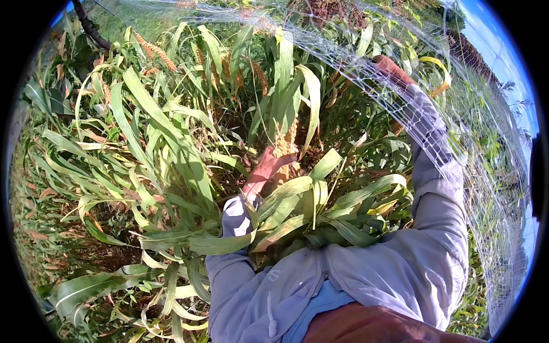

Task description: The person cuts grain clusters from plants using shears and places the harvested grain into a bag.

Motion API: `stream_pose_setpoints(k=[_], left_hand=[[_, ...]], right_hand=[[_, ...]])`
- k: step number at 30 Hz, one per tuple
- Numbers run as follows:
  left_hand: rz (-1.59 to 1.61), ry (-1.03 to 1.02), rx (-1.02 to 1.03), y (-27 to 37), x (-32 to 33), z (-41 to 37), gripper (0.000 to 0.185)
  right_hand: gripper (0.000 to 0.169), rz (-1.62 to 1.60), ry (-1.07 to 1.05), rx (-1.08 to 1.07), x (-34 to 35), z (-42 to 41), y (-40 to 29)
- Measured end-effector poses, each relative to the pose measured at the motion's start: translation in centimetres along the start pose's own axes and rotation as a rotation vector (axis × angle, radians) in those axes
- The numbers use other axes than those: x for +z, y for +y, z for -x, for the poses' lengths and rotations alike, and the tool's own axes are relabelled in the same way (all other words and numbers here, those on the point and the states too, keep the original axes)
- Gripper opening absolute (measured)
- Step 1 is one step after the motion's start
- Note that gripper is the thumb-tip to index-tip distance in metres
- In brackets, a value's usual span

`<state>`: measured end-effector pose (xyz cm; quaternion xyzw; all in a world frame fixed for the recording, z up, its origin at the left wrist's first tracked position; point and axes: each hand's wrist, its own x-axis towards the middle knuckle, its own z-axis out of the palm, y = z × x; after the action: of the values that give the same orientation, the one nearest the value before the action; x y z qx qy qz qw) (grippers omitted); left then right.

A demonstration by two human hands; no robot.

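Observation:
My left hand is closed around the golden seed heads of foxtail millet in front of my chest, among long green leaves. Out to the upper right, my right arm reaches up with white bird netting draped across its sleeve. My right hand is partly behind the mesh, and its fingers are hidden, so what it holds cannot be told. Broad leaves cross in front of my grey zip jacket and left sleeve.
More orange millet heads stand among leaves at the upper left. A dark branch slants in at the top left. Netting hangs down my right side. Dark reddish seed heads show at the top, behind the net.

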<state>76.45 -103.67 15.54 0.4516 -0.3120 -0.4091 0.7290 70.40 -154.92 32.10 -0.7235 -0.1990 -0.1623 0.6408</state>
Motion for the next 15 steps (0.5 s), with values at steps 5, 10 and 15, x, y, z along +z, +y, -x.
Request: stream_pose_setpoints(k=[5,10,15], left_hand=[[0.080,0.120,0.334,7.5,5.7,-8.4,0.034],[-0.029,0.149,0.280,6.6,6.5,-18.3,0.032],[0.070,0.135,0.257,5.2,6.1,-19.0,0.027]], right_hand=[[0.032,0.596,0.086,0.369,2.5,-1.2,-1.3],[0.032,0.962,0.022,0.506,4.5,0.3,-3.5],[0.032,1.083,-0.054,0.553,6.3,0.2,-3.0]])
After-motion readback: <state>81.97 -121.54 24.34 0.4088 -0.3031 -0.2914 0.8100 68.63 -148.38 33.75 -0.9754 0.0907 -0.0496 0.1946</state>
